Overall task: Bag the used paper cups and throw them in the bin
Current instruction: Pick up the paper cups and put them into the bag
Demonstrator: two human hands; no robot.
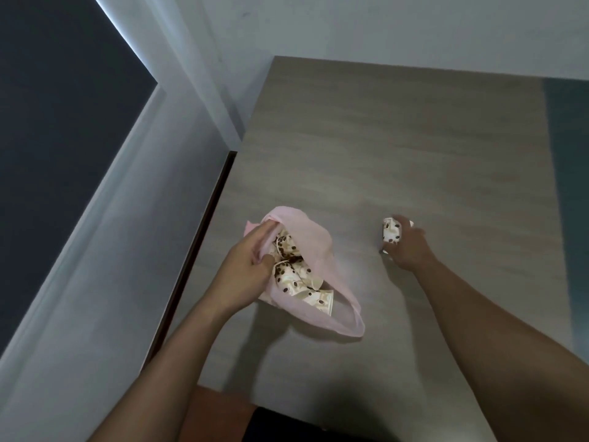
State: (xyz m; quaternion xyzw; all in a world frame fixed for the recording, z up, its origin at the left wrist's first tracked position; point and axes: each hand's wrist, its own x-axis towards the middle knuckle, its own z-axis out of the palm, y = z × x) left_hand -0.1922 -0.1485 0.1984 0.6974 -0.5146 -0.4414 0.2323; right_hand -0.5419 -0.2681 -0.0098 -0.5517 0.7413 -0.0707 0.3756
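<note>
A pink plastic bag (314, 250) lies on the grey wood-grain table (398, 148), its mouth held wide. My left hand (247, 266) grips the bag's left edge. Inside the bag lie several crumpled white paper cups (299, 279) printed with brown coffee beans. To the right, my right hand (409, 250) is closed around one more crumpled paper cup (391, 232), which rests on the table top. No bin shows in this view.
The table stands against a pale wall (382, 27) at the back and a wall (111, 250) on the left, with a dark gap (204, 231) along its left edge. A brown floor strip (220, 409) shows below the table's near edge.
</note>
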